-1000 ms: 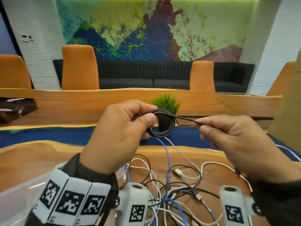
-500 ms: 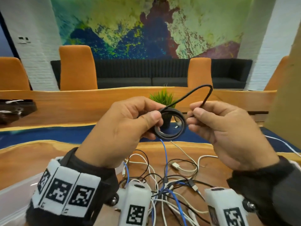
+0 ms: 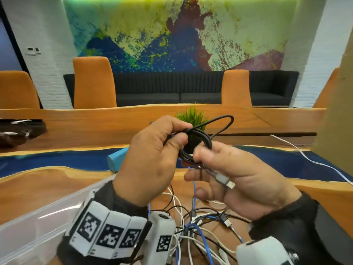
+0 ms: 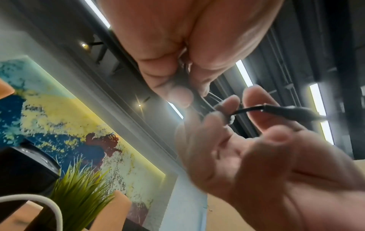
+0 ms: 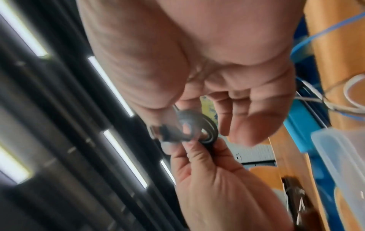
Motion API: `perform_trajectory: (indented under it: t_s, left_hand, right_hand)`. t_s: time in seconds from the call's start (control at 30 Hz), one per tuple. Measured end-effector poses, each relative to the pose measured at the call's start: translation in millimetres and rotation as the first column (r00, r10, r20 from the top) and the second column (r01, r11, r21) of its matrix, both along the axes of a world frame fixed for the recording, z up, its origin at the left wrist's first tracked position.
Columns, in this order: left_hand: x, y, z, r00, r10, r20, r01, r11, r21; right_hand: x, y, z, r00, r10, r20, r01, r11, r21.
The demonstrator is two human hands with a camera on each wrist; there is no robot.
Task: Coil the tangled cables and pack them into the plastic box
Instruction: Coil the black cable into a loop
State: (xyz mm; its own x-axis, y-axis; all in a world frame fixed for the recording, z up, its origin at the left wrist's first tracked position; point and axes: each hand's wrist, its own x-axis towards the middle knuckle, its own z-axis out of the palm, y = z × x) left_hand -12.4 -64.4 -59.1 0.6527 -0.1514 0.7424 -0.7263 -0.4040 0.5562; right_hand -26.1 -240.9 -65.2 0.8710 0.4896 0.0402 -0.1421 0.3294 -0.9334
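- Coil of black cable (image 3: 197, 144) held up at chest height between both hands, above the table (image 3: 47, 180); judged so the loops hang free of the clutter below.
- Left hand (image 3: 152, 155) clenched on one side of the coil, thumb pressed over the stacked turns; likely this pinch keeps the finished loops from springing apart.
- Right hand (image 3: 242, 178) grasps the tail: thumb and forefinger pinch the cable at the coil's lower rim, and the plug end (image 3: 224, 180) lies across the fingers pointing toward the wrist. A free bight (image 3: 227, 121) arcs above the coil.
- Judgement: tail is being wrapped or tucked through the coil to lock it. Whether it already passes through the centre, cannot tell; right-wrist view is blurred.
- Remaining tangle (image 3: 194, 224) of white, black and blue cables lies on the table under the wrists, uncoiled.
- Plastic box (image 3: 34, 226) sits just left of the tangle, near the left forearm; placed within easy reach for dropping the coil in. Contents not visible.
- Risk: stiff cable may uncoil if the left thumb eases before the tail is secured.
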Motion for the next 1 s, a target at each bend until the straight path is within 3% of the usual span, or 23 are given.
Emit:
perform_trajectory:
  t_s: [0.13, 0.2, 0.3, 0.43, 0.47, 0.53, 0.6, 0.7, 0.77, 0.8, 0.83, 0.9, 0.93, 1.0]
  left_hand:
    - [1.5, 0.8, -0.4, 0.996, 0.077, 0.044, -0.077, 0.997, 0.006]
    - [6.6, 15.3, 5.1, 0.992, 0.122, 0.032, -0.119, 0.990, -0.076]
    - [12.9, 38.1, 14.2, 0.982, 0.190, 0.012, -0.184, 0.967, -0.175]
    - [7.8, 35.0, 14.0, 0.983, 0.181, -0.030, -0.183, 0.971, -0.155]
    - [9.5, 33.7, 12.0, 0.985, 0.157, -0.074, -0.168, 0.969, -0.178]
    - [14.3, 32.3, 9.7, 0.978, 0.052, -0.203, -0.115, 0.944, -0.311]
    - [15.3, 28.3, 10.2, 0.936, -0.164, -0.312, -0.031, 0.843, -0.536]
    - [9.3, 13.2, 12.6, 0.819, -0.476, -0.322, 0.047, 0.613, -0.789]
    - [4.6, 3.2, 11.4, 0.760, -0.576, -0.300, 0.086, 0.548, -0.832]
    - [2.4, -1.3, 10.2, 0.741, -0.605, -0.291, 0.110, 0.537, -0.836]
    - [-0.2, -5.7, 9.4, 0.731, -0.620, -0.284, 0.130, 0.536, -0.834]
    - [-5.0, -13.8, 8.4, 0.726, -0.629, -0.279, 0.162, 0.551, -0.819]
    - [-7.0, -16.7, 7.8, 0.726, -0.629, -0.279, 0.178, 0.563, -0.807]
    - [-8.3, -19.8, 5.7, 0.739, -0.611, -0.284, 0.195, 0.597, -0.778]
  right_hand:
    - [-0.5, -1.8, 3.5, 0.982, -0.086, 0.169, 0.116, 0.978, -0.176]
    - [1.6, -7.8, 5.5, 0.937, -0.157, 0.313, 0.258, 0.914, -0.313]
    - [7.6, -23.0, 8.7, 0.731, -0.269, 0.627, 0.613, 0.663, -0.430]
    - [12.3, -36.5, 7.4, 0.413, -0.123, 0.903, 0.883, 0.296, -0.363]
    - [14.3, -37.1, 5.4, 0.363, -0.059, 0.930, 0.912, 0.230, -0.341]
    - [18.8, -37.8, 0.6, 0.336, 0.051, 0.941, 0.930, 0.141, -0.340]
    - [21.5, -37.4, -2.2, 0.308, 0.130, 0.942, 0.941, 0.102, -0.322]
    - [20.3, -34.8, -3.0, 0.229, 0.127, 0.965, 0.948, 0.196, -0.251]
    - [19.1, -32.0, -3.7, 0.178, 0.014, 0.984, 0.945, 0.277, -0.175]
    - [17.7, -29.3, -3.2, 0.188, -0.100, 0.977, 0.936, 0.320, -0.147]
    - [16.8, -26.3, -2.6, 0.243, -0.258, 0.935, 0.910, 0.394, -0.127]
    - [13.7, -16.9, 2.2, 0.526, -0.569, 0.632, 0.752, 0.658, -0.033]
    - [11.8, -12.8, 5.3, 0.677, -0.605, 0.419, 0.641, 0.764, 0.067]
    - [8.6, -8.8, 10.7, 0.848, -0.513, 0.133, 0.471, 0.844, 0.256]
